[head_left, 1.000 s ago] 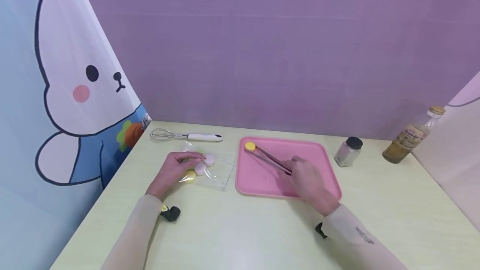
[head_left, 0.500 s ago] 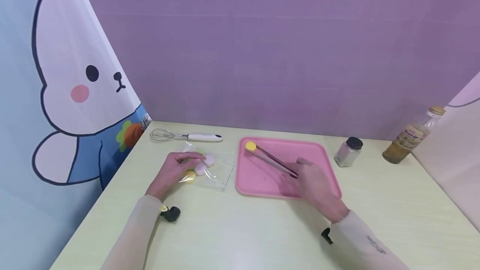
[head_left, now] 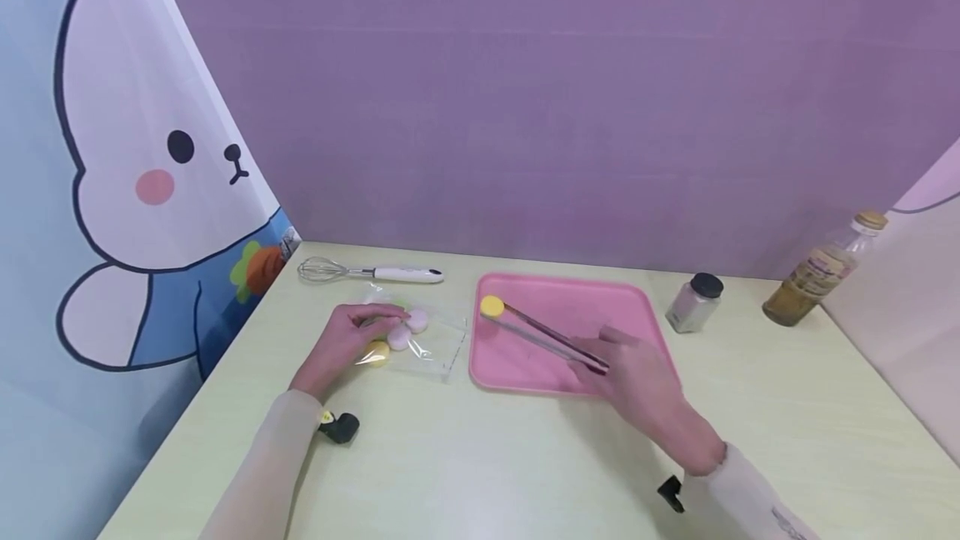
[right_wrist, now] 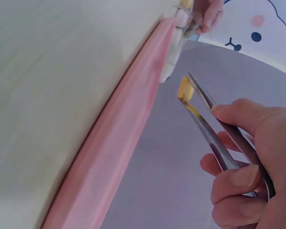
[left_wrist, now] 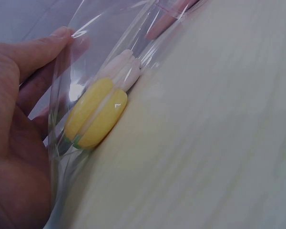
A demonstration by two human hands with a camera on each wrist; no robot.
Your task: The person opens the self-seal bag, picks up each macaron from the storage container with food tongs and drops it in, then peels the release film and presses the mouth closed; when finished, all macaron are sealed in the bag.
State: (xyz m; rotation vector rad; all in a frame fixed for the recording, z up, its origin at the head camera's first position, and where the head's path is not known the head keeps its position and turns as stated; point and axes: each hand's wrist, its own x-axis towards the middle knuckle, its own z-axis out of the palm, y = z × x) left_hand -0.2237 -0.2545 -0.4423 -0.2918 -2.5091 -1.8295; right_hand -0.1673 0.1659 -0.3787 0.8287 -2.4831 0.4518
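Note:
In the head view my left hand pinches the edge of a clear plastic bag lying on the table. Inside it are two pale pink macarons, a yellow macaron and something green, partly hidden by my fingers. My right hand grips metal tongs. Between the tongs' tips is another yellow macaron, over the left side of a pink tray. The right wrist view shows this macaron held above the tray rim.
Behind the bag lies a whisk with a white handle. Right of the tray stands a small jar with a black lid. A glass bottle of brown liquid stands farther right. A purple wall borders the table's back.
My right hand has moved right and towards me. The tongs and yellow macaron have shifted slightly left and appear lifted from the tray. My left hand stays in place on the bag.

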